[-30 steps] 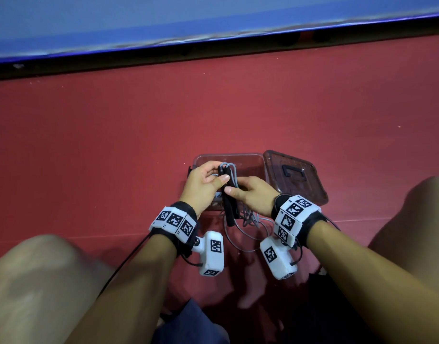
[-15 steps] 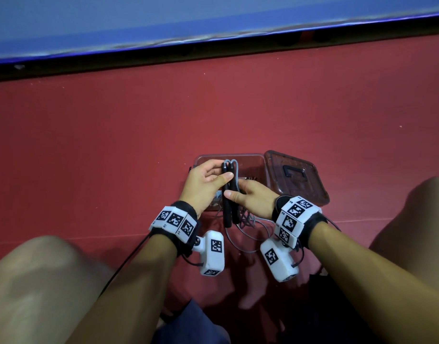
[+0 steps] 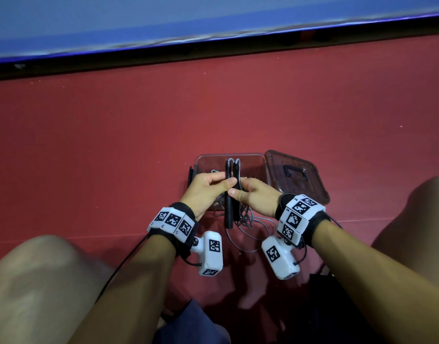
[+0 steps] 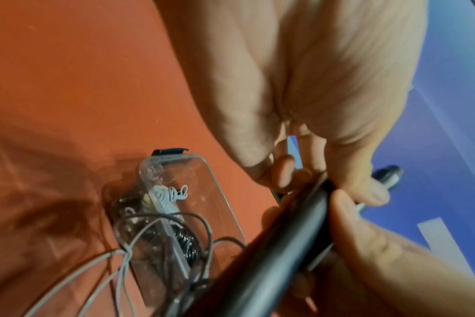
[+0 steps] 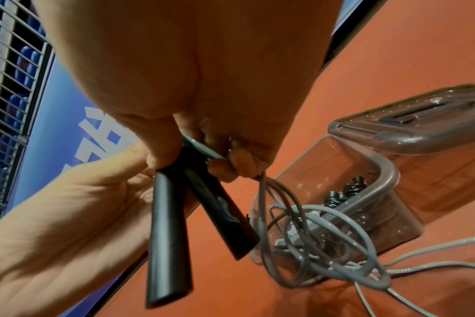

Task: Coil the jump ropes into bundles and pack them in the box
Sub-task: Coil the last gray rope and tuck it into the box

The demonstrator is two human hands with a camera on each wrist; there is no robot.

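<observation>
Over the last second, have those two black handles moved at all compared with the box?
Yes. The black handles have slid away from the person: their tops now reach near the far rim of the clear box, where before they stopped short of it.

Indoor sports hall: red court floor (image 3: 114,132), blue barrier board (image 3: 164,18), railing with blue seats (image 5: 11,70) behind.
</observation>
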